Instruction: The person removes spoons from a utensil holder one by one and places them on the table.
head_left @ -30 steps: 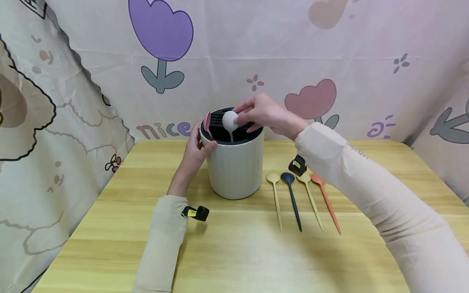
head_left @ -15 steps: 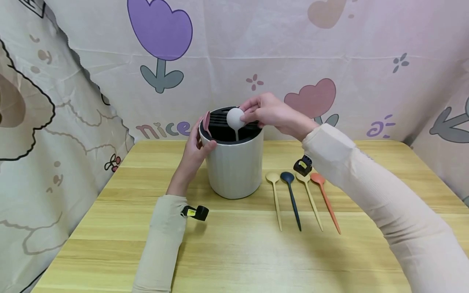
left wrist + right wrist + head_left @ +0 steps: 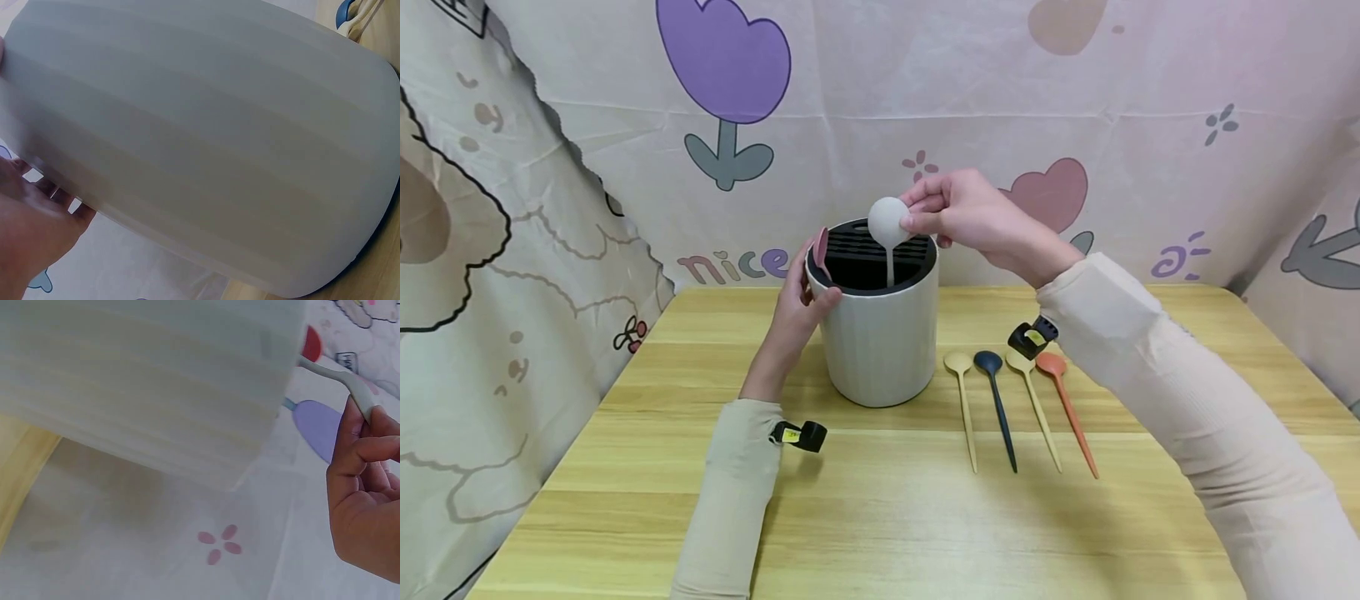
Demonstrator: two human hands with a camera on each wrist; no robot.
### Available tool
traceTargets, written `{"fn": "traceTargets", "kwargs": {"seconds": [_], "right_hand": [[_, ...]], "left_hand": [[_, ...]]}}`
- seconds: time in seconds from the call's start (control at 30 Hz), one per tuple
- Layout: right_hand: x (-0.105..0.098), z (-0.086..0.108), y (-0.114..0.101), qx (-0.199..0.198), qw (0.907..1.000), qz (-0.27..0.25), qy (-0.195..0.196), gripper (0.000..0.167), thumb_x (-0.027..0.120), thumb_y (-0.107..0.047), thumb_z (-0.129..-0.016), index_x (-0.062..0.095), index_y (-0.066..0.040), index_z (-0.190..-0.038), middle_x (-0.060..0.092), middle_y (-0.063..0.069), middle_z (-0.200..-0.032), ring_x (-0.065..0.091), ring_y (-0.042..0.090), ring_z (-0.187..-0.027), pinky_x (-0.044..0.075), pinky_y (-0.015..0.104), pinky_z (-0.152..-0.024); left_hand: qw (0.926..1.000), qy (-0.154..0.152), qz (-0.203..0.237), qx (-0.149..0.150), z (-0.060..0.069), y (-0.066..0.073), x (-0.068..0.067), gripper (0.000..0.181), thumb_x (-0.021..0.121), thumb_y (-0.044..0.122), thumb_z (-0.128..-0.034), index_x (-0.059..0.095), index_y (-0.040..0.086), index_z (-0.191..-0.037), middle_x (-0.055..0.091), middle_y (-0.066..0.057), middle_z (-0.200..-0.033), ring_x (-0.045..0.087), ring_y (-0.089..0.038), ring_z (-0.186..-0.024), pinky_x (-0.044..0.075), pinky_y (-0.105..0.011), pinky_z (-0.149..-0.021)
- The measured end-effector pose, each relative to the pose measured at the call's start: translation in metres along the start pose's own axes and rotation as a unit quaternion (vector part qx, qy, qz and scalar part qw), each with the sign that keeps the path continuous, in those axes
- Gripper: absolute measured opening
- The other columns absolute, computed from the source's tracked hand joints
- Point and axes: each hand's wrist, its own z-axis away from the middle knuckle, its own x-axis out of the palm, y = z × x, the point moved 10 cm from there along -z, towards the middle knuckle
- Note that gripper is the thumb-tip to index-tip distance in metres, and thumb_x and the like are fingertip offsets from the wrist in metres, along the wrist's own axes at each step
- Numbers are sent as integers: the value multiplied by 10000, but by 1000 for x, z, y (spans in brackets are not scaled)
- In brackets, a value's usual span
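A white utensil holder (image 3: 880,350) with a black slotted insert stands upright on the table. My left hand (image 3: 793,321) holds its left side, thumb at the front of the rim and fingers round the outer wall. Over the opening, my right hand (image 3: 981,215) pinches a pale grey spoon (image 3: 888,222) by its bowl. The spoon's handle points down into the holder, its lower end hidden inside. In the right wrist view, thumb and fingers grip the spoon's bowl (image 3: 365,403). A pink spoon (image 3: 822,248) stands in the holder at the left, beside my left fingers.
Right of the holder lie a cream spoon (image 3: 958,363), a dark blue spoon (image 3: 988,363), another cream spoon (image 3: 1033,392) and an orange spoon (image 3: 1052,365), side by side on the wooden table (image 3: 880,508). A printed cloth (image 3: 865,83) hangs behind.
My right hand has risen and shifted slightly right, lifting the grey spoon so more of its handle shows above the holder. The left hand and the spoons on the table have stayed put.
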Motion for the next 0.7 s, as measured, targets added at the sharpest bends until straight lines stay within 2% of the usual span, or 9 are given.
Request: {"fn": "traceTargets", "kwargs": {"seconds": [0.33,0.5,0.7], "right_hand": [[-11,13,-19,-178,9996,-157,153,202,696,-31,-885,656,37,-1071,713,26,-853,583,102,-727,413,212,-544],[-21,19,-33,-355,9972,-584,313,201,718,-6,-858,672,56,-1044,724,52,-854,609,112,-741,429,210,-544],[-32,26,-49,-585,9895,-1242,443,191,741,36,-821,689,63,-1003,725,112,-848,626,141,-734,400,206,-518]], "left_hand": [[10000,-11,56,8,0,0,1,1228,668,805,-612,190,170,-1548,200,-69,-1573,209,-261,-1422,226,-503,-1125],[10000,-13,55,76,-1,-1,1,1224,666,802,-619,187,166,-1549,212,-69,-1569,223,-253,-1417,230,-492,-1126],[10000,17,11,0,-1,-1,0,1242,658,819,-604,182,171,-1550,180,-63,-1581,191,-256,-1430,215,-498,-1130]]}}
